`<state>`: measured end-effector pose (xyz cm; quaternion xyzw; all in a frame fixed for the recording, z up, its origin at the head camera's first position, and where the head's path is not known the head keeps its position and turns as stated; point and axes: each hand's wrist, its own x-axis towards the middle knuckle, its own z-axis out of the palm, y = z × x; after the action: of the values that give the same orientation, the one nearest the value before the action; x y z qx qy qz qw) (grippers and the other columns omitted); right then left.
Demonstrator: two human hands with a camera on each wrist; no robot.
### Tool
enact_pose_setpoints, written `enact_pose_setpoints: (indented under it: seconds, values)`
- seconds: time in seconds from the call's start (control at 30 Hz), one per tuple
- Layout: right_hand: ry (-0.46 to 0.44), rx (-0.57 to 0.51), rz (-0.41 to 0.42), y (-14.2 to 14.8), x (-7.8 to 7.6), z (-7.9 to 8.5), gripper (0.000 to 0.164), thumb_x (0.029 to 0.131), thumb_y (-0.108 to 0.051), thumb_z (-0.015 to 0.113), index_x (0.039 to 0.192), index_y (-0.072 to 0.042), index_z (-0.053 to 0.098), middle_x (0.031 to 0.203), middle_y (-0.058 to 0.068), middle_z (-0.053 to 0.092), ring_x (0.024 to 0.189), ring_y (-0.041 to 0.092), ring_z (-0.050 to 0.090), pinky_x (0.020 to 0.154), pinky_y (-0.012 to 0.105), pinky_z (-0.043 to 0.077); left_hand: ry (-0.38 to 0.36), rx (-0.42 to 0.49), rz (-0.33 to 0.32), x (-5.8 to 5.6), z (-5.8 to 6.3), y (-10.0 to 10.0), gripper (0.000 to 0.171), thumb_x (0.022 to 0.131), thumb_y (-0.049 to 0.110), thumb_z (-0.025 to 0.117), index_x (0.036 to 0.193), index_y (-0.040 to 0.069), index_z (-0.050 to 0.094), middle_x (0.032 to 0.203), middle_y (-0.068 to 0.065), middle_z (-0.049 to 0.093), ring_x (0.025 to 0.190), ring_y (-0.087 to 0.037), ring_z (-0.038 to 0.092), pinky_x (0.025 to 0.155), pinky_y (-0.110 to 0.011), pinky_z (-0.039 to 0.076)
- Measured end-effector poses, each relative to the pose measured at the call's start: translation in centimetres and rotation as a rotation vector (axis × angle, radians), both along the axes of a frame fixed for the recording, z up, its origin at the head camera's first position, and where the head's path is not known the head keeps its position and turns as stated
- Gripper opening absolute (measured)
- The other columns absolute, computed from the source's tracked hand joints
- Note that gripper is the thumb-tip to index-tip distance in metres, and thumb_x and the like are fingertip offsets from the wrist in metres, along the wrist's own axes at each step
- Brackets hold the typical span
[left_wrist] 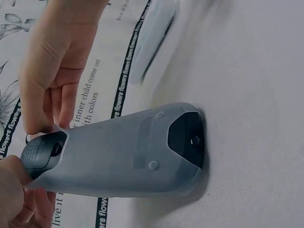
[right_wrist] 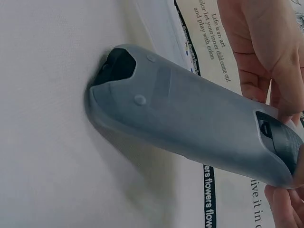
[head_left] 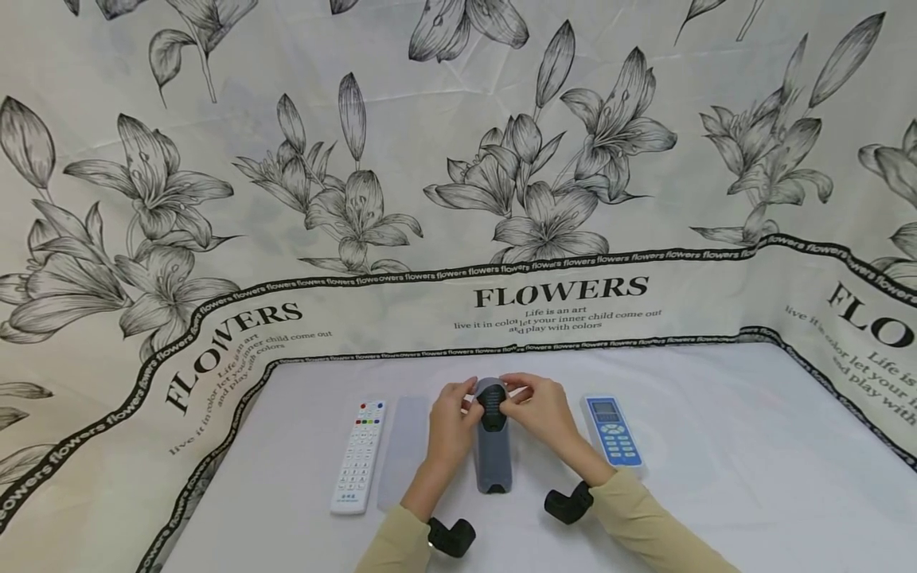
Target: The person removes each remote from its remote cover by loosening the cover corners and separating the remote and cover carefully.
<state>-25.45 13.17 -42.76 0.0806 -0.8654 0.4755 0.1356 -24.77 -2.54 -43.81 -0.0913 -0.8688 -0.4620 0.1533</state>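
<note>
A black remote control (head_left: pixel 491 407) lies back side up in a translucent grey-blue silicone cover (head_left: pixel 494 465) in the middle of the table. Its dark body shows through openings at both ends of the cover (left_wrist: pixel 104 156). My left hand (head_left: pixel 453 422) pinches the left edge of the cover's far end, thumb by the bare part of the remote. On the opposite edge, my right hand (head_left: pixel 542 410) pinches the cover likewise. The cover's near end (right_wrist: pixel 114 104) rests on or just above the white cloth; which one I cannot tell.
A white remote (head_left: pixel 358 458) with many buttons lies to the left, beside a flat translucent sleeve (head_left: pixel 403 454). To the right is a blue-and-white remote (head_left: pixel 614 434) with a small screen, partly behind my right forearm. Flower-printed cloth (head_left: pixel 559 302) rises behind the table.
</note>
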Motion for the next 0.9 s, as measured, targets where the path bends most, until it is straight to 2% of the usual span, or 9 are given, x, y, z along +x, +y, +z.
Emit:
enact_pose_setpoints:
  seconds: [0.17, 0.3, 0.4, 0.47, 0.67, 0.77, 0.9]
  values:
    - [0.159, 0.02, -0.02, -0.3, 0.3, 0.5, 0.033, 0.072, -0.001, 0.07, 0.106, -0.003, 0.072, 0.089, 0.011, 0.072, 0.069, 0.015, 0.067, 0.06, 0.019, 0.054, 0.102, -0.023, -0.01, 0.1, 0.4, -0.1, 0.037, 0.083, 0.003, 0.061, 0.121, 0.001, 0.065, 0.102, -0.008, 0.065, 0.079, -0.012, 0.061, 0.063, -0.018, 0.051]
    - [0.264, 0.037, -0.019, -0.4, 0.4, 0.6, 0.029, 0.076, 0.0, 0.069, 0.105, -0.002, 0.072, 0.094, 0.013, 0.073, 0.071, 0.018, 0.069, 0.062, 0.021, 0.056, 0.263, -0.139, 0.012, 0.2, 0.6, -0.2, 0.031, 0.084, 0.004, 0.065, 0.116, 0.0, 0.067, 0.099, -0.008, 0.065, 0.076, -0.012, 0.063, 0.061, -0.017, 0.052]
    - [0.321, 0.063, -0.007, -0.4, 0.4, 0.6, 0.029, 0.077, 0.0, 0.068, 0.105, -0.002, 0.072, 0.096, 0.014, 0.074, 0.07, 0.018, 0.069, 0.06, 0.023, 0.057, 0.402, -0.235, 0.058, 0.3, 0.8, -0.3, 0.028, 0.082, 0.003, 0.069, 0.11, -0.001, 0.07, 0.094, -0.009, 0.066, 0.073, -0.012, 0.066, 0.059, -0.017, 0.053]
    - [0.359, 0.087, 0.007, -0.4, 0.5, 0.6, 0.029, 0.077, 0.0, 0.067, 0.106, -0.001, 0.072, 0.095, 0.014, 0.074, 0.069, 0.017, 0.069, 0.059, 0.025, 0.057, 0.459, -0.259, 0.089, 0.2, 0.9, -0.3, 0.027, 0.079, 0.001, 0.07, 0.106, 0.0, 0.071, 0.091, -0.008, 0.067, 0.07, -0.012, 0.068, 0.059, -0.018, 0.054]
    - [0.483, 0.158, 0.029, -0.5, 0.5, 0.5, 0.029, 0.076, 0.004, 0.068, 0.105, 0.001, 0.072, 0.091, 0.013, 0.074, 0.065, 0.014, 0.068, 0.057, 0.022, 0.056, 0.551, -0.275, 0.14, 0.1, 1.3, -0.5, 0.022, 0.075, 0.0, 0.071, 0.097, 0.001, 0.074, 0.084, -0.007, 0.067, 0.067, -0.011, 0.069, 0.059, -0.018, 0.055]
    - [0.545, 0.195, 0.015, -0.6, 0.3, 0.5, 0.029, 0.074, 0.007, 0.068, 0.102, 0.001, 0.072, 0.088, 0.012, 0.074, 0.063, 0.012, 0.067, 0.056, 0.019, 0.054, 0.6, -0.314, 0.16, -0.2, 1.3, -0.6, 0.019, 0.074, -0.001, 0.07, 0.093, 0.002, 0.074, 0.08, -0.007, 0.068, 0.066, -0.012, 0.068, 0.058, -0.02, 0.055]
    - [0.577, 0.247, 0.004, -0.8, 0.2, 0.5, 0.028, 0.074, 0.006, 0.067, 0.101, 0.0, 0.073, 0.085, 0.01, 0.074, 0.063, 0.01, 0.066, 0.057, 0.018, 0.054, 0.629, -0.374, 0.193, -0.6, 1.2, -0.8, 0.017, 0.074, 0.0, 0.07, 0.09, 0.004, 0.075, 0.078, -0.005, 0.069, 0.066, -0.014, 0.067, 0.057, -0.023, 0.054]
